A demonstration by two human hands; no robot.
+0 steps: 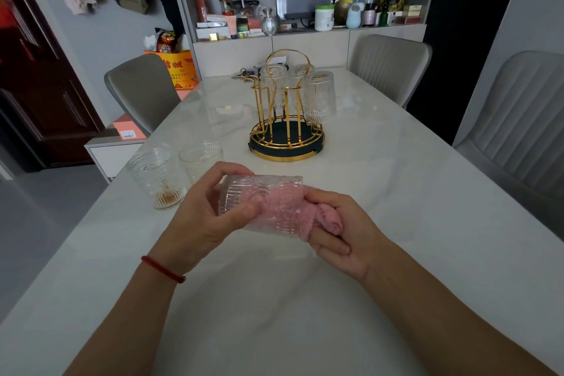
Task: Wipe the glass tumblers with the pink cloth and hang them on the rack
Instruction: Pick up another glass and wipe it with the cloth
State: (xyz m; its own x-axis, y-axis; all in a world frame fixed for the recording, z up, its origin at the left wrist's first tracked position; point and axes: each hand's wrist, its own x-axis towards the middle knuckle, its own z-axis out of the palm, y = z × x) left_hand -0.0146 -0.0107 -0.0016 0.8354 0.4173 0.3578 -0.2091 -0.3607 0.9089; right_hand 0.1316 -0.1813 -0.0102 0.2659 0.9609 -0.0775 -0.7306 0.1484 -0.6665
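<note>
Over white marble table (396, 192), left hand (201, 217) grips ribbed clear glass tumbler (244, 192) sideways; right hand (345, 232) fingers curl w/ nubby pink cloth (293, 210) stuffed inside. Gold wire rack (287, 119) behind.

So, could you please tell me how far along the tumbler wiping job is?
Done: three tumblers hang upside down on the gold rack. In hand: the left hand holds a tumbler while the right hand pushes the pink cloth inside. Left: two upright tumblers wait on the table.
</note>
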